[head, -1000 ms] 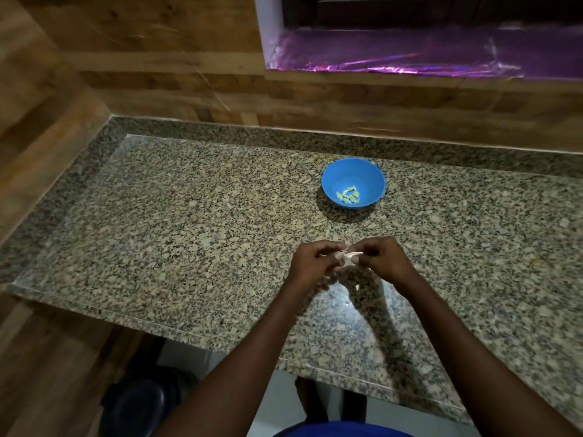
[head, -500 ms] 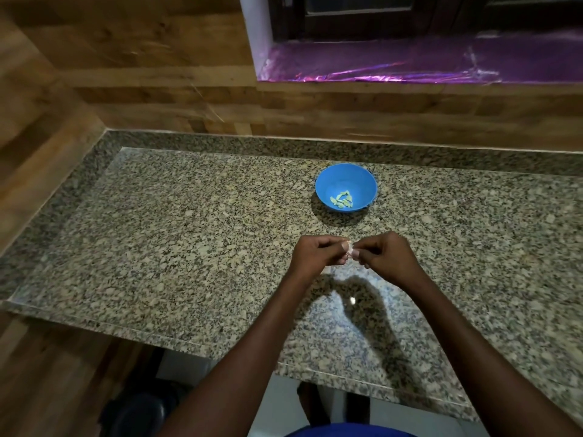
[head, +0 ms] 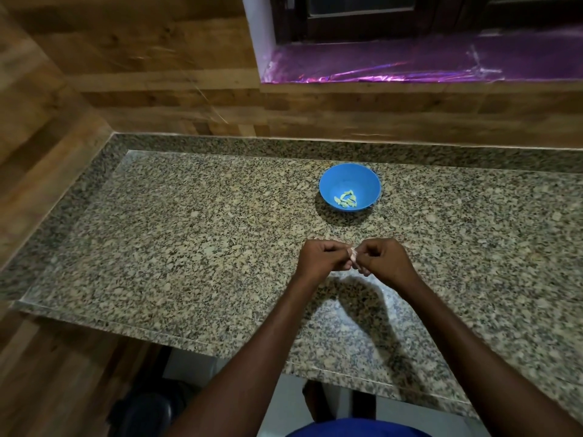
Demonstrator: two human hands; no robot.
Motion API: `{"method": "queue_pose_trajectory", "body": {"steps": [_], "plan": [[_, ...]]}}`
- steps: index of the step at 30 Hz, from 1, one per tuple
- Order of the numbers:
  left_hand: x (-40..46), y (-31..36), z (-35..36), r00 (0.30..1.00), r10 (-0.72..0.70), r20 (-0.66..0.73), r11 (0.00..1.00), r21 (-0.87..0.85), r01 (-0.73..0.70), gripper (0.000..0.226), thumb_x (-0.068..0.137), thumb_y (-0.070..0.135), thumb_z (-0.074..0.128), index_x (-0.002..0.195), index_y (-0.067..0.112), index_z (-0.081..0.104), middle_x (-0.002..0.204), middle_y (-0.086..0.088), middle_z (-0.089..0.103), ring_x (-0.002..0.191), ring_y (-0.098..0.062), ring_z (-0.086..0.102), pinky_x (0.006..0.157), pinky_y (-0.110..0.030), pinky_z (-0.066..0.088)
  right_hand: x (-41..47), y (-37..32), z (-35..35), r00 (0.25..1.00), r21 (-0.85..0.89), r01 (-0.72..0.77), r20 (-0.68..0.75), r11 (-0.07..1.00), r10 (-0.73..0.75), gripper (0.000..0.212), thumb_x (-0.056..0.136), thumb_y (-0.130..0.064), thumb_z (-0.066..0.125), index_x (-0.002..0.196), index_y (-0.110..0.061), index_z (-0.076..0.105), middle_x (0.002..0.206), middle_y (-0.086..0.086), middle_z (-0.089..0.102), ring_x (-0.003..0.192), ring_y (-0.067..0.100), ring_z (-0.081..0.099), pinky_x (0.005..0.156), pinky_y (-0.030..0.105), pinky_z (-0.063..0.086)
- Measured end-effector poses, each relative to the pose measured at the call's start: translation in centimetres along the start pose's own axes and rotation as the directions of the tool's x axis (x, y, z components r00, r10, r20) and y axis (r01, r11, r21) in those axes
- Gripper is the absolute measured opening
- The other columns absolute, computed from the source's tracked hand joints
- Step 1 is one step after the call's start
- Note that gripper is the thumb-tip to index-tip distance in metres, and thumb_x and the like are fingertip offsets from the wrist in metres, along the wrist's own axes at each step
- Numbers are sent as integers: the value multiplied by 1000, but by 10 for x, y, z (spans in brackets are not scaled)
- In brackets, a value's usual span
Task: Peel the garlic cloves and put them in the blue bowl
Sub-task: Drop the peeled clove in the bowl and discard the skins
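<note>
Pinching a garlic clove point(head: 353, 258) between both sets of fingertips, we had our left hand point(head: 323, 260) and right hand point(head: 383, 261) knuckle to knuckle above the granite counter point(head: 189, 247), each with its fingers curled in on the clove. Only a pale sliver of it showed in the gap between the two hands, pinkish-white, so we could not tell how much skin was off. We judged the step in hand to be the peeling itself, one clove among several. The next move, as we read it, called for stripping the last of the papery skin loose with the nails, then freeing one hand to carry the bare clove forward. Beyond the hands, straight ahead and well apart from them, stood the blue bowl point(head: 334, 184), upright on the counter. A small heap of peeled cloves point(head: 345, 198), pale yellow-green, lay at its bottom, so some of the task looked done. Past the bowl rose the wood-panelled wall point(head: 157, 99).
</note>
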State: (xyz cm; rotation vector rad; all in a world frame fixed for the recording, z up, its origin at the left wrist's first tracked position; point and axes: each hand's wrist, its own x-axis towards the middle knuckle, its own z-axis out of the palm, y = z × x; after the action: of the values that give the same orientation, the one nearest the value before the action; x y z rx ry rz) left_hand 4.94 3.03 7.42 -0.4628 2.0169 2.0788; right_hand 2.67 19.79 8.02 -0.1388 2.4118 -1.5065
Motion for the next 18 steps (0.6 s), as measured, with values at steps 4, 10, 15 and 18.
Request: {"method": "queue_pose_trajectory", "body": {"steps": [4, 10, 15, 18], "plan": [[7, -10, 2, 998, -50, -28, 999, -5, 50, 15, 87, -2, 72, 100, -7, 75, 77, -18, 72, 57, -14, 67, 65, -24, 60, -1, 2, 7, 970, 305, -212, -52, 928, 238, 26, 87, 0, 55, 64, 1, 66, 61, 19, 59, 53, 23, 51, 52, 28, 47], [20, -32, -4, 992, -110, -57, 985, 130, 117, 13, 86, 2, 71, 97, 4, 77, 87, -13, 77, 66, -21, 71, 66, -30, 61, 6, 20, 9, 923, 389, -361, 21, 848, 383, 24, 94, -8, 59, 80, 7, 72, 64, 16, 66, 49, 19, 57, 44, 22, 47], [31, -51, -16, 986, -4, -169, 909, 409, 74, 13, 83, 5, 69, 90, 16, 73, 62, -4, 71, 51, -19, 65, 56, -39, 59, 10, 46, 7, 915, 463, -387, 90, 797, 393, 16, 91, 3, 67, 96, 18, 65, 67, 20, 69, 50, 19, 66, 51, 25, 57], [34, -60, -22, 979, 89, -185, 866, 500, 16, 11, 84, 8, 72, 92, 15, 77, 69, 1, 72, 56, -14, 66, 62, -34, 60, 12, 57, 7, 917, 422, -388, 89, 819, 389, 13, 89, 8, 66, 96, 19, 66, 65, 18, 71, 52, 21, 68, 53, 26, 58]]}}
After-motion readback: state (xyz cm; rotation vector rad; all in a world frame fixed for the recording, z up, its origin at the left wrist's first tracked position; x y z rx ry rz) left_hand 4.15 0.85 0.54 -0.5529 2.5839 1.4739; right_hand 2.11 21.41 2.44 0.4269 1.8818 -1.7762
